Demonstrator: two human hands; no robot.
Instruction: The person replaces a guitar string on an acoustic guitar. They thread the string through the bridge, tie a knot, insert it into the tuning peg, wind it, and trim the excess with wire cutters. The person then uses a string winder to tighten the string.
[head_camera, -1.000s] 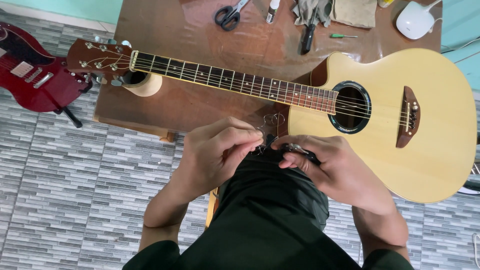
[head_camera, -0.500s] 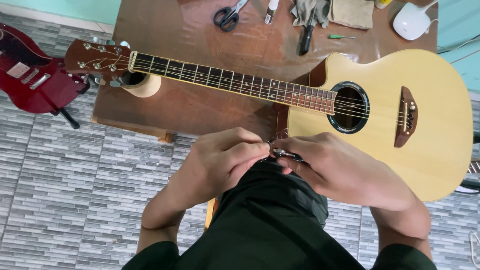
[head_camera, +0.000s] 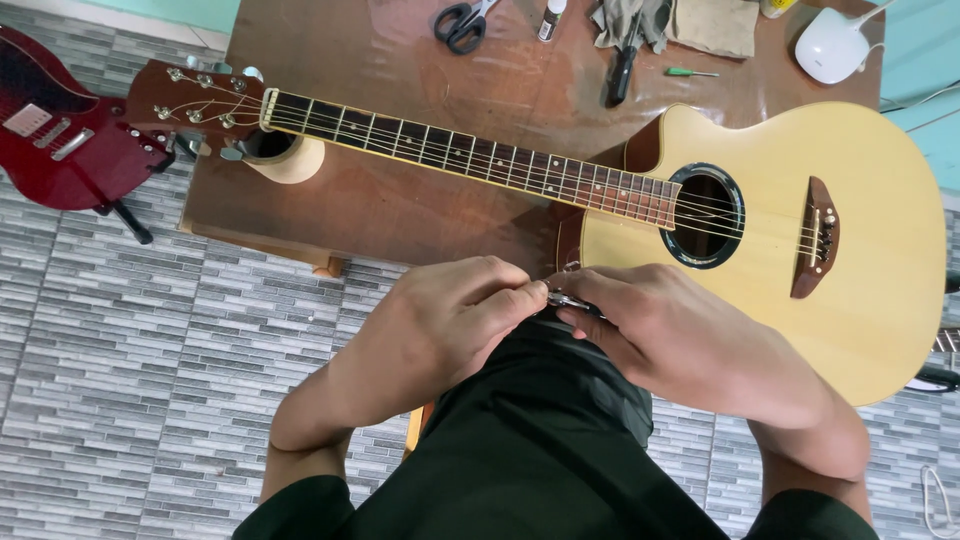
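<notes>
Change: over the last second my two hands have drawn closer in front of me, and the view has slid a little so the guitar sits slightly further left than before. The small metal piece (head_camera: 562, 300) between my fingertips has not left them.
Meaning: judging by that, I am in the middle of fiddly work on the piece and nothing has been set down or picked up.
Left hand (head_camera: 440, 325): curled, knuckles up, thumb and forefinger closed on the near end of the small metal piece; wrist bent in toward my lap.
Right hand (head_camera: 680, 335): fingers folded over, tips meeting my left ones at the piece; whether a thin wire runs under this palm I cannot tell.
Where the piece is: just off the near edge of the guitar body, above my dark trousers (head_camera: 540, 440), between both sets of fingertips.
Guitar (head_camera: 850, 250): pale acoustic, flat on the brown table (head_camera: 400, 210), strings up, neck pointing left, head resting on a roll of tape (head_camera: 285, 160).
Far edge of the table: scissors (head_camera: 462, 22), a small green screwdriver (head_camera: 692, 72), a cloth (head_camera: 715, 25), a white dish-shaped thing (head_camera: 835, 45).
Floor side: a red electric guitar (head_camera: 60, 130) stands at the left over grey tiles (head_camera: 120, 380).
</notes>
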